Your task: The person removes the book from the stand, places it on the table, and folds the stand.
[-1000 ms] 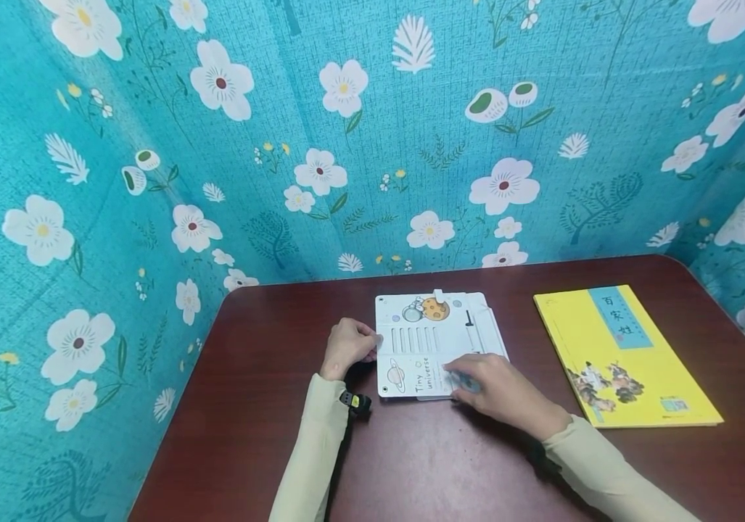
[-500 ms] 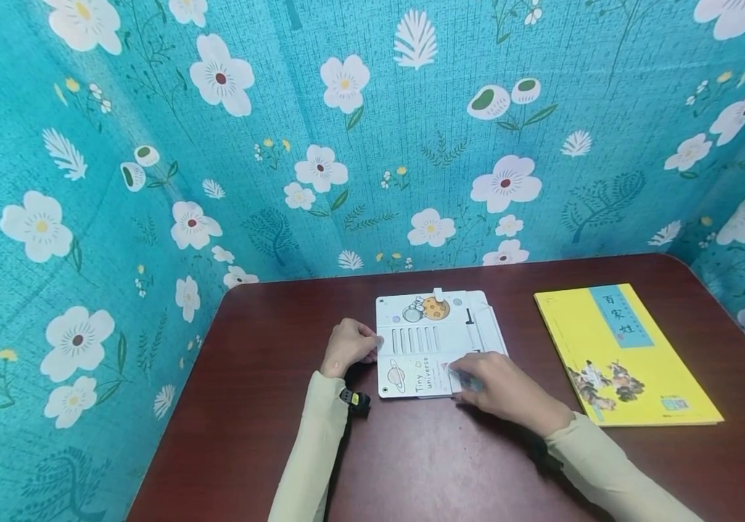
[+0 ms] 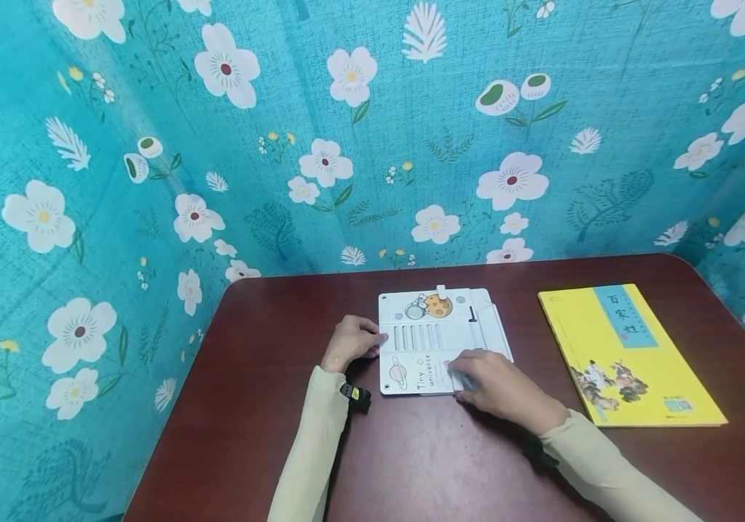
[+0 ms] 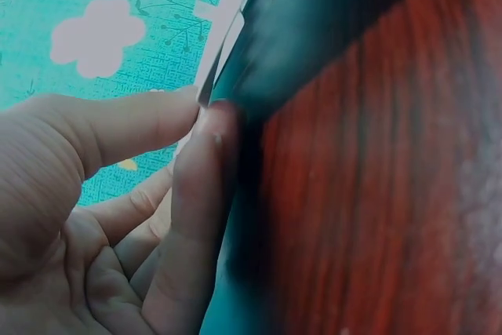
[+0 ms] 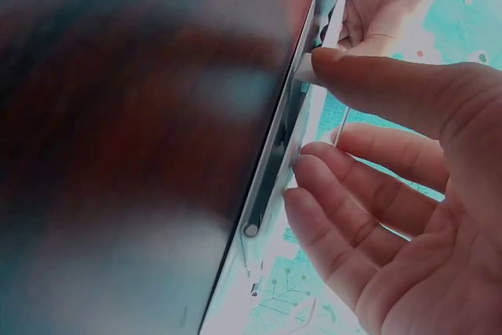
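A flat white book stand, printed with an astronaut, a ringed planet and "Tiny universe", lies on the dark red table. Slots run across its middle, and a small white clip juts from its far edge. My left hand pinches the stand's left edge between thumb and index finger; the left wrist view shows that edge side-on. At the near right part, my right hand grips the stand, its thumb against a small white tab and the other fingers curled at its face. The right hand covers that corner in the head view.
A yellow book with a blue title panel lies at the right of the table. Behind and to the left hangs a turquoise flowered cloth, close along the table's far edge.
The head view has tilted slightly. My right fingers have edged a little to the right along the stand, uncovering a small pink printed patch. The left hand keeps its pinch.
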Demonstrator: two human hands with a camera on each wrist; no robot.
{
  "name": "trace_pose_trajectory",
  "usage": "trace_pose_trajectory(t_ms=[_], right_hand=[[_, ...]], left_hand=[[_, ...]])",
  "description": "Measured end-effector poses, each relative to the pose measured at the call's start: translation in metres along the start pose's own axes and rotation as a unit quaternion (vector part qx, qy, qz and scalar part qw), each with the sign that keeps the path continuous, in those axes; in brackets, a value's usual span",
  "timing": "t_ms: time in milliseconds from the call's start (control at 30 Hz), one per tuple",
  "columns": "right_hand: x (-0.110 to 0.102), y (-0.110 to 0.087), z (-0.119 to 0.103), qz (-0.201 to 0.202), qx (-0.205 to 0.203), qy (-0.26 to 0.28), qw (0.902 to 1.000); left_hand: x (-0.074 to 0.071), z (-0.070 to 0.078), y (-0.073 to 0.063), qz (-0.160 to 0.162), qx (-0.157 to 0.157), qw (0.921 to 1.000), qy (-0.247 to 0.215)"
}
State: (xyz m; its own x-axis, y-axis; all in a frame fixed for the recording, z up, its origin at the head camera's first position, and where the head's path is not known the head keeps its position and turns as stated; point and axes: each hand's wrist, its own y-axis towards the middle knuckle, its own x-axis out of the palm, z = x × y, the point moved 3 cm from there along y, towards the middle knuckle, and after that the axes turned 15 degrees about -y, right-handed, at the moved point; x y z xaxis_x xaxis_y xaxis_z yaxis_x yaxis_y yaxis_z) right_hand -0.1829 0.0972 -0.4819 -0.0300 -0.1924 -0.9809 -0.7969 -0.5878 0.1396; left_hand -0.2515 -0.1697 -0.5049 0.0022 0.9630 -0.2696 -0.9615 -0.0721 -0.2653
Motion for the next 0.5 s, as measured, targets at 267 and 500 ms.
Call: trace_pose_trajectory(t_ms=[267, 500], right_hand=[[0.0017, 0.0034, 0.0022, 0.006, 0.009, 0.005, 0.9999], [0.0040, 0.0061, 0.0032, -0.011, 0.020, 0.014, 0.9996]], left_hand=[[0.0012, -0.0015, 0.0028, -0.012, -0.018, 0.9998, -0.003], [0.0010, -0.0009, 0.0036, -0.019, -0.019, 0.9996, -0.006]])
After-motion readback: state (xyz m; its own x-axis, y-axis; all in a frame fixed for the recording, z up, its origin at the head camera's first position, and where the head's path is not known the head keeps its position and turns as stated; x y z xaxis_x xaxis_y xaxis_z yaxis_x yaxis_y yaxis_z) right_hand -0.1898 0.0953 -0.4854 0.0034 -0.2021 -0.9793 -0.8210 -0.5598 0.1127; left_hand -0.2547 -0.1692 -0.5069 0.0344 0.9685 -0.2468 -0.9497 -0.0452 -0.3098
